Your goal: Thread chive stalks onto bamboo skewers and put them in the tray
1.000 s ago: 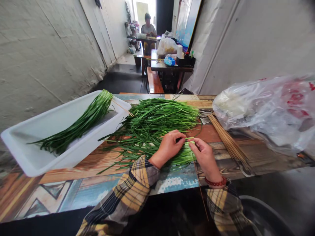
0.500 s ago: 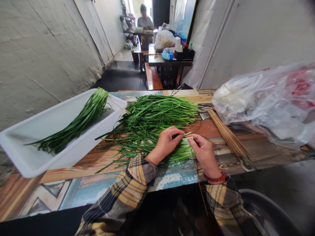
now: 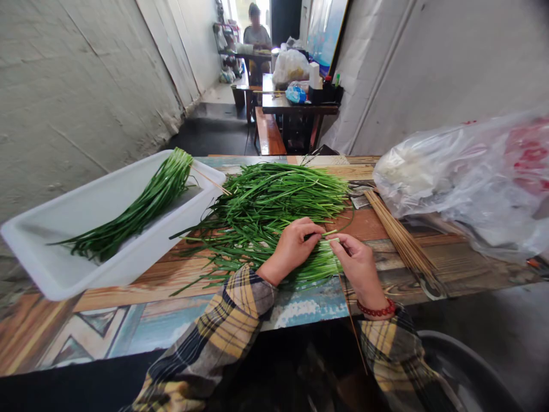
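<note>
Pale-stemmed garlic chives (image 3: 323, 260) lie across the table under my hands. My left hand (image 3: 295, 243) is closed over them, thumb and forefinger pinching stem ends. My right hand (image 3: 358, 266), with a red bead bracelet at the wrist, pinches the cut ends of the chives from the right. A thin bamboo skewer (image 3: 354, 326) runs down from beside the right fingers past the table edge; its upper end is hidden among the stems and fingers. Just beyond my hands is a larger heap of chives (image 3: 283, 186).
On the left stands a white plastic tray (image 3: 107, 269) holding a skewered chive bundle (image 3: 141, 206). Bamboo skewers (image 3: 398, 234) lie to the right near a clear plastic bag (image 3: 463, 183). A dark basin (image 3: 467, 366) is below right. A person (image 3: 256, 37) sits far back.
The whole view has shifted slightly, moving the scene a little to the right. Both hands keep nearly the same pinching pose at the stem ends.
</note>
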The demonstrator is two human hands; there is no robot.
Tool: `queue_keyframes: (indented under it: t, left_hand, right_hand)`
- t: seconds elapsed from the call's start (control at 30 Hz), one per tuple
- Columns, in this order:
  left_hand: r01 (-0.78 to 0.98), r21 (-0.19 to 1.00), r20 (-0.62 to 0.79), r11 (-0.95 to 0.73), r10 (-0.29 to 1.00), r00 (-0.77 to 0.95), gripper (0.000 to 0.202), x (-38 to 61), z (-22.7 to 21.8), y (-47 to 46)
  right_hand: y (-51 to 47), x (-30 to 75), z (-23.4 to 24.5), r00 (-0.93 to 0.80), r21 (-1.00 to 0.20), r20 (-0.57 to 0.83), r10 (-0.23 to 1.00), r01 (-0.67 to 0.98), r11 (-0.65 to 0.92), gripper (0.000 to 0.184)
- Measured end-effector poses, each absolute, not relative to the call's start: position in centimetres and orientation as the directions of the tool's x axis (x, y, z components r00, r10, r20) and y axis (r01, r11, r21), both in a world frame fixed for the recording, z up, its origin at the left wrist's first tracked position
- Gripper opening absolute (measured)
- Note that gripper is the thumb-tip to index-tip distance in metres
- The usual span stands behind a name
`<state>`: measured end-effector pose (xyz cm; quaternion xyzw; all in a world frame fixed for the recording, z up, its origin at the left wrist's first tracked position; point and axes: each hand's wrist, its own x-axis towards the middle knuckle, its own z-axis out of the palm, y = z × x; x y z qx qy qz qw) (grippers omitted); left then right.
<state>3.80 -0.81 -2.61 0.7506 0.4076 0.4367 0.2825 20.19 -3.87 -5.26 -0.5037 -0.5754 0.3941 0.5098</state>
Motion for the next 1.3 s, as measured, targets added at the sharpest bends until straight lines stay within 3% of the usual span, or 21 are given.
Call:
queue_keyframes:
  t: [1.3]
  left_hand:
    - [0.371, 0.750, 0.430, -0.547, 0.830, 0.355, 0.015, 3.68, -2.33, -0.95]
  right_hand:
    - [-3.86, 20.34, -5.89, -0.006, -0.967, 0.165, 0.986, 0.194, 0.163, 0.023]
